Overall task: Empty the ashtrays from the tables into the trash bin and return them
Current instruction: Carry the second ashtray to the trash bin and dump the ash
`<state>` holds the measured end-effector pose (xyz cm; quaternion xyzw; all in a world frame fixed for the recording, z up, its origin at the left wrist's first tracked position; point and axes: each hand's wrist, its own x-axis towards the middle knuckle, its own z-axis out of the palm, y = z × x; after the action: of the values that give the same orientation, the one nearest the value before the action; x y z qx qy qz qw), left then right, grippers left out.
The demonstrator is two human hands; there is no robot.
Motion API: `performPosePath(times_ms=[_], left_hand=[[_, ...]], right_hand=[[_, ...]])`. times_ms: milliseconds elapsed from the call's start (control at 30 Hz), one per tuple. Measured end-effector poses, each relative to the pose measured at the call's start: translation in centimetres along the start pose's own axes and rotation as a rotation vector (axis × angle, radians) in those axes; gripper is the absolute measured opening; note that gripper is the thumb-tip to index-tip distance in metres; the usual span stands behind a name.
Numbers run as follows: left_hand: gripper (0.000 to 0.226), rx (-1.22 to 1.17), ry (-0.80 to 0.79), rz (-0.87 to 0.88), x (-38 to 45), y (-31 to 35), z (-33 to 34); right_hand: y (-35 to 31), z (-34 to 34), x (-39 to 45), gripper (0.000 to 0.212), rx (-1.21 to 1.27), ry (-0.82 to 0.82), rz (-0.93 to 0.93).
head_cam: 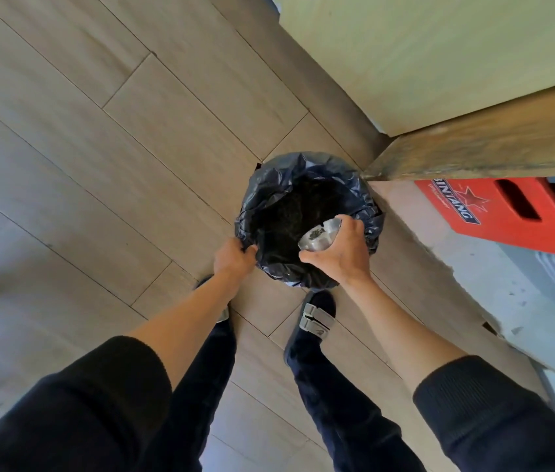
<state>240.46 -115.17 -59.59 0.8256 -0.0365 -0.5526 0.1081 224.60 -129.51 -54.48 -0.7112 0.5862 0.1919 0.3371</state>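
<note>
A trash bin lined with a black plastic bag (pixel 306 168) stands on the floor just ahead of my feet. My left hand (pixel 232 257) grips the near-left edge of the bag. My right hand (pixel 340 250) holds a clear glass ashtray (pixel 318 235) tipped on its side over the bin's opening, with dark ash stuck to its inside. The bin's inside is dark and holds dark debris.
A red plastic crate (pixel 507 216) stands to the right of the bin under a wooden counter edge (pixel 494 144). A pale green wall (pixel 439 56) rises behind. Wood-look floor tiles (pixel 99 148) spread to the left. My two feet stand just behind the bin.
</note>
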Motion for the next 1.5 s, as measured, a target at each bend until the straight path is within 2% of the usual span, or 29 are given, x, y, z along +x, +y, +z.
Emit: performPosePath(times_ms=[100,233,400,533,633,767,933,1033,1133,1200,1500], left_hand=[[0.032,0.008,-0.010,0.012,0.2,0.1,-0.2],[0.032,-0.020,-0.038,-0.001,0.4,-0.1,-0.4],[0.034,-0.029,-0.047,-0.004,0.3,0.0,-0.4],[0.035,-0.006,-0.043,0.010,0.3,0.0,-0.1],[0.034,0.004,-0.040,0.013,0.5,0.1,0.0],[0.035,0.011,-0.034,0.010,0.4,0.1,0.0],[0.035,0.025,-0.028,0.022,0.1,0.4,-0.1],[0.034,0.009,-0.025,0.013,0.0,0.4,0.1],[0.033,0.015,-0.034,0.003,-0.2,0.6,0.1],[0.033,0.018,-0.030,0.014,-0.3,0.6,0.2],[0.032,-0.009,-0.029,-0.008,-0.6,0.7,0.4]], right_hand=[[-0.3,0.2,0.6,0.106,-0.185,-0.083,0.012],[-1.2,0.0,1.5,0.102,-0.268,-0.150,0.056],[-2.0,-0.3,2.6,0.113,-0.195,-0.167,0.134],[-2.5,-0.4,2.7,0.105,-0.150,-0.169,0.118],[-2.7,-0.3,2.7,0.095,-0.046,-0.065,0.048],[-2.6,0.1,3.0,0.099,-0.225,-0.256,0.068],[-2.2,-0.1,3.6,0.104,-0.122,-0.252,0.172],[-2.2,-0.3,3.9,0.101,-0.103,-0.232,0.144],[-2.4,-0.6,4.1,0.096,0.036,-0.243,0.166],[-2.7,-0.5,4.2,0.096,0.001,-0.238,0.135],[-2.3,0.2,3.5,0.101,0.043,-0.237,0.293]])
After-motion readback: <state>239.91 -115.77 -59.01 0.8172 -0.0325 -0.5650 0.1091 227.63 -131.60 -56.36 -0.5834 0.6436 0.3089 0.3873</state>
